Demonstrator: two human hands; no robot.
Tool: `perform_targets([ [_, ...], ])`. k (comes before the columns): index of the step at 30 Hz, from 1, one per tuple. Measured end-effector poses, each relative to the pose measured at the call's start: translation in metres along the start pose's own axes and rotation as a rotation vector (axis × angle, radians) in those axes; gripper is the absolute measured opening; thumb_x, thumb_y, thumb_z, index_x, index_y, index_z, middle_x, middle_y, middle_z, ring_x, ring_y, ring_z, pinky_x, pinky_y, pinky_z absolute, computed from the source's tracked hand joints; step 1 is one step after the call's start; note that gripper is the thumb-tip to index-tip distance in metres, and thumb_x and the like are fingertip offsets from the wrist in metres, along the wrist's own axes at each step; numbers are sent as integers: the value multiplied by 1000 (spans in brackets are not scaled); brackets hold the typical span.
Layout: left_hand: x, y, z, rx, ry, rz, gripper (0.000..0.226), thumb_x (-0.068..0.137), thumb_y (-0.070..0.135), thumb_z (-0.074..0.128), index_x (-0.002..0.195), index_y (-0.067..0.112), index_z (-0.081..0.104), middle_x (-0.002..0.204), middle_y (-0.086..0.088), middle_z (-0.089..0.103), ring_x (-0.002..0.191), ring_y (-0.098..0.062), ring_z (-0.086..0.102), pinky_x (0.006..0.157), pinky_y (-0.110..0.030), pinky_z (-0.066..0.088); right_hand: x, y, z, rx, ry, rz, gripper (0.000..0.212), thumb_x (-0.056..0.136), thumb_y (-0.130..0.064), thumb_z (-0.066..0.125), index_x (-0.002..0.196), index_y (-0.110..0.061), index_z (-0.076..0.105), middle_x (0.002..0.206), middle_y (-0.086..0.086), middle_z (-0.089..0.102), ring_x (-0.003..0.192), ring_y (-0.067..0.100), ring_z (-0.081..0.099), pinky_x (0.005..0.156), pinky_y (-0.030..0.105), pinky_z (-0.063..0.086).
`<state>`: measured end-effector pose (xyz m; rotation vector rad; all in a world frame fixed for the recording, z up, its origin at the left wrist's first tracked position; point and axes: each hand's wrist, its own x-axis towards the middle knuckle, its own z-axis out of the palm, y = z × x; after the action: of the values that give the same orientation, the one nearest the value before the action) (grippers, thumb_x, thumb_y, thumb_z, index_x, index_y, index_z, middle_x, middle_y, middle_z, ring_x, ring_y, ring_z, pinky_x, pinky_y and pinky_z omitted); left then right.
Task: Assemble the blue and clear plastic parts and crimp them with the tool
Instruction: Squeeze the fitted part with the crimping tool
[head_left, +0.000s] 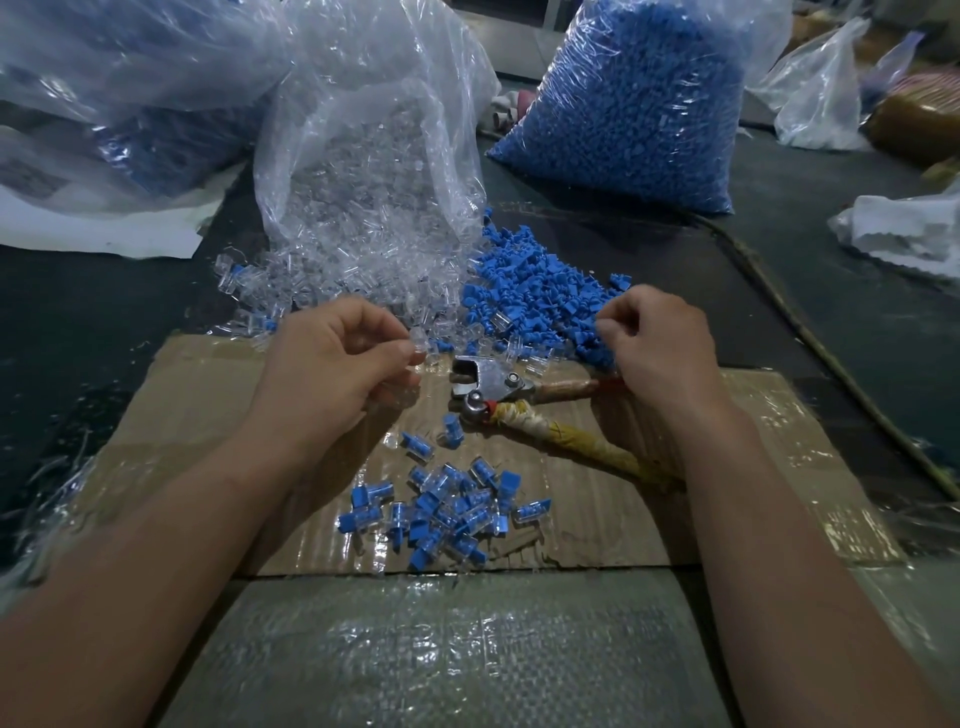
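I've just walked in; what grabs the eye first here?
The big clear bag packed with blue plastic parts at the back right, and beside it an open clear bag spilling clear plastic parts. Nearer, a metal crimping tool with wrapped handles lies on brown cardboard between the left hand and right hand, just beyond a small pile of assembled blue-and-clear pieces.

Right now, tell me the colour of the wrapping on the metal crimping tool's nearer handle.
The handle wrapping is yellowish with off-white strands; best in the head view.

Crimping tool (488, 384) lies on cardboard sheet (727, 467). Assembled pieces heap (441, 509) before tool; open bag (363, 182) behind-left; loose insert pile (530, 291) behind-right; full sack (634, 104) farther behind.
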<state>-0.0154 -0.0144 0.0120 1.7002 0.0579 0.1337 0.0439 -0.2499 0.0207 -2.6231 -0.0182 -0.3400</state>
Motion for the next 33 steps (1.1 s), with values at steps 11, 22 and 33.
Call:
perform_targets([
  [11, -2, 1, 3, -77, 11, -40, 13, 79, 0, 64, 81, 13, 63, 71, -6, 71, 56, -13, 68, 48, -20, 52, -42, -64, 3, 508, -45, -263, 26, 81, -7, 67, 76, -31, 58, 71, -15, 59, 69, -2, 59, 67, 12, 50],
  [22, -3, 0, 6, -58, -56, -4, 19, 74, 3, 69, 73, 22, 69, 66, -4, 71, 58, -12, 68, 54, -29, 58, -53, -79, 21, 330, -2, -453, 4, 77, -7, 67, 80, -6, 68, 70, 5, 67, 61, 17, 62, 62, 37, 55],
  [33, -4, 2, 6, 2, -79, 61, 16, 74, 4, 69, 81, 18, 71, 71, -3, 72, 60, -10, 68, 56, -18, 55, -53, -79, 21, 307, -27, -478, 7, 78, -11, 69, 82, -5, 68, 73, 5, 68, 64, 15, 62, 63, 35, 54],
])
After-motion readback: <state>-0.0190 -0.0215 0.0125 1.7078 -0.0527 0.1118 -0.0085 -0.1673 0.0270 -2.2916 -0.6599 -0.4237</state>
